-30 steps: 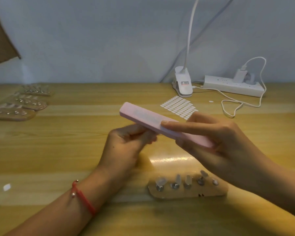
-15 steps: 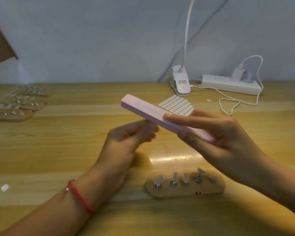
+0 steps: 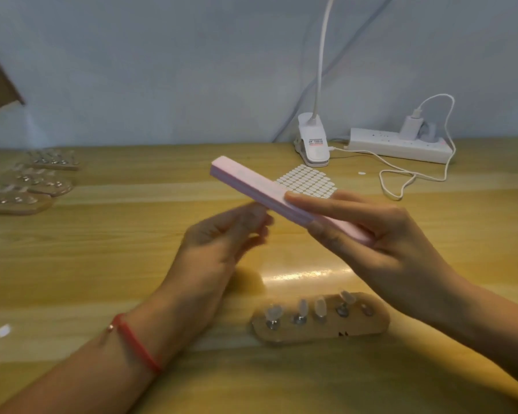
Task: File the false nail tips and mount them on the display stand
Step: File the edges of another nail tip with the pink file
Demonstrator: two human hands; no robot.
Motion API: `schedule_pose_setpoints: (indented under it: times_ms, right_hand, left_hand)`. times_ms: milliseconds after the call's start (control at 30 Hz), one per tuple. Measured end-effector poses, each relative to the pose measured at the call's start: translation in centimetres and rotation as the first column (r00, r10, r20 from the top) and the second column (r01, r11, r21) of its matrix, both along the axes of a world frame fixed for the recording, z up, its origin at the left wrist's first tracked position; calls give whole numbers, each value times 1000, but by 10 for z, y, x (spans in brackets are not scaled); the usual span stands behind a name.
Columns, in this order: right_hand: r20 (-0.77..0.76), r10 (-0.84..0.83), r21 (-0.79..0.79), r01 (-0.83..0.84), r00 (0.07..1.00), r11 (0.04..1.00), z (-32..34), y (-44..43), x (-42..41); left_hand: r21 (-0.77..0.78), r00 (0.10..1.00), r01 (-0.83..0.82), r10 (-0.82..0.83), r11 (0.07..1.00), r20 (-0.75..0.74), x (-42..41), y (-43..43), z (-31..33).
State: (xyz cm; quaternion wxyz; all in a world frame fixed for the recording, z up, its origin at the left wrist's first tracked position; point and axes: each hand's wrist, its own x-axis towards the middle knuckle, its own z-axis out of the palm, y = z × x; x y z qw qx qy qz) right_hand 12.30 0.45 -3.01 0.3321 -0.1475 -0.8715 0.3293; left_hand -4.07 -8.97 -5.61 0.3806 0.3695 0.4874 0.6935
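Nail-file block, pink and rectangular (image 3: pixel 251 186), gripped in the right hand (image 3: pixel 386 243), with the left hand (image 3: pixel 219 249) bunched just beneath it.

The right forefinger (image 3: pixel 326 204) lies straight along the block's top face while the thumb and other fingers close round its near end; the block slants up and leftward past the fingertips. The left fingers are curled together with their tips just under the block, but blur hides whether they pinch anything. Nearer than both sets of fingers, an oblong wooden display stand (image 3: pixel 368 327) lies on the pale wooden table (image 3: pixel 102 264), with clear false nail tips (image 3: pixel 274 312) upright on its metal pegs. Just beyond the right forefinger's tip lies a sheet of white oval stickers (image 3: pixel 307 182); farther back are a white clip lamp (image 3: pixel 313 144) and a white power strip (image 3: pixel 398 147). Far to the left of the left fingers lie more wooden stands (image 3: pixel 27 186).
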Motion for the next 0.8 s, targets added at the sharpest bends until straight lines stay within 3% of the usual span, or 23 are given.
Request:
schedule_pose_setpoints:
  times_ms: [33, 67, 167, 233, 333, 400, 467, 533, 600, 633, 733, 800]
  right_hand:
    - [-5, -9, -1, 9, 1000, 1000, -1, 0, 1]
    - [-4, -11, 9, 11, 1000, 1000, -2, -1, 0]
    - [-2, 52, -77, -52, 999, 996, -1, -5, -5]
    - [-69, 49, -323, -69, 996, 944, 6, -2, -4]
    - [-75, 35, -666, -76, 997, 742, 15, 5, 2]
    - [-89, 92, -772, -127, 992, 623, 16, 7, 6]
    - [-73, 134, -760, -142, 988, 635, 18, 10, 8]
    - [-51, 119, -615, -125, 992, 778, 21, 16, 10]
    - [-17, 34, -260, -37, 999, 965, 28, 22, 15]
    - [-1, -10, -30, 10, 1000, 1000, 31, 24, 16]
    - [74, -75, 492, 29, 994, 870, 34, 31, 14]
    - [97, -53, 676, -27, 994, 737, 39, 36, 12]
  left_hand:
    - [7, 999, -36, 36, 999, 23, -2, 0, 1]
    - [-12, 999, -29, 28, 1000, -47, 0, 0, 0]
    - [-74, 942, 193, -206, 978, -266, 17, -6, -1]
    - [-65, 966, 163, -172, 985, -193, 11, -4, 0]
    - [-61, 993, 99, -95, 993, 73, -5, 0, 0]
    - [-69, 986, 126, -117, 990, 122, -6, 1, -1]
    - [-70, 975, 161, -147, 985, 168, -8, 2, -2]
    - [-55, 957, 211, -195, 976, 213, -12, 1, -1]
    - [-57, 945, 256, -238, 965, 224, -13, 1, -1]
    - [-51, 941, 274, -256, 961, 223, -14, 1, -1]
    - [-50, 931, 307, -289, 950, 221, -15, 1, -1]
    - [-64, 923, 335, -314, 940, 220, -17, 0, 0]
